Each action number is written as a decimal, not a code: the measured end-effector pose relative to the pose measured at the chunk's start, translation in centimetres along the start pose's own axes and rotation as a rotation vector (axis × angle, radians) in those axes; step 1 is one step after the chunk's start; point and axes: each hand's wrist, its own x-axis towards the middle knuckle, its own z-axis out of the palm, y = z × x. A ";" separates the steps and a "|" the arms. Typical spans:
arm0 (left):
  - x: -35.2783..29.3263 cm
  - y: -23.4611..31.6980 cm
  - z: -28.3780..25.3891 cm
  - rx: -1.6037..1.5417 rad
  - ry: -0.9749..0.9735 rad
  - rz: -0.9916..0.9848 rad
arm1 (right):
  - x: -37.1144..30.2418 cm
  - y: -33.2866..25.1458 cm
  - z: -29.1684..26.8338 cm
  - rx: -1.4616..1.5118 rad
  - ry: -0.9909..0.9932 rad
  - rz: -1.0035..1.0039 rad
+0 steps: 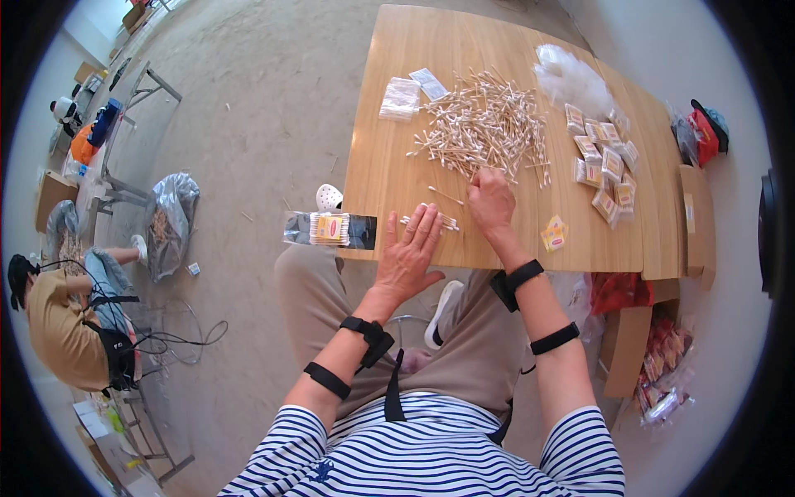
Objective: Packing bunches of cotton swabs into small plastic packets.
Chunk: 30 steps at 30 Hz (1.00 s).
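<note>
Clearly, we have the left hand [410,253] laid flat, fingers straight, over a small row of cotton swabs [450,223] near the front of the table [373,149]. The right hand [491,199] is curled just at the near side of the swab pile [484,120]; its fingertips are hidden, so we cannot tell whether they grip anything.

We judge each swab almost weightless, its thin stick stiff but easily rolled or snapped, its cotton tips soft enough to flatten; we would pinch it mid-stick and keep off the ends. The pile spreads beyond, sticks crossing at all angles on smooth, pale wood grain. To the right we see small yellow cards [554,234] and blocky, clear-wrapped packs [611,163], with filmy, crumpled bags [571,79] behind. To the left, a boxy swab pack [329,228] with a yellow label lies on a glossy dark strip [362,233].
</note>
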 end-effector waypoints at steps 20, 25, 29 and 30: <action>-0.1 0.0 0.4 0.012 -0.001 0.001 | -2.3 -1.3 1.1 0.143 -0.091 -0.235; -0.2 0.0 0.4 0.030 0.011 -0.017 | -4.0 -2.2 -0.1 0.185 -0.147 -0.271; -0.2 0.1 -0.3 -0.024 0.020 -0.020 | -4.0 -1.7 -0.3 0.206 -0.185 -0.304; -0.1 0.2 -0.6 -0.026 0.019 -0.016 | -3.5 -1.1 -0.3 0.205 -0.184 -0.300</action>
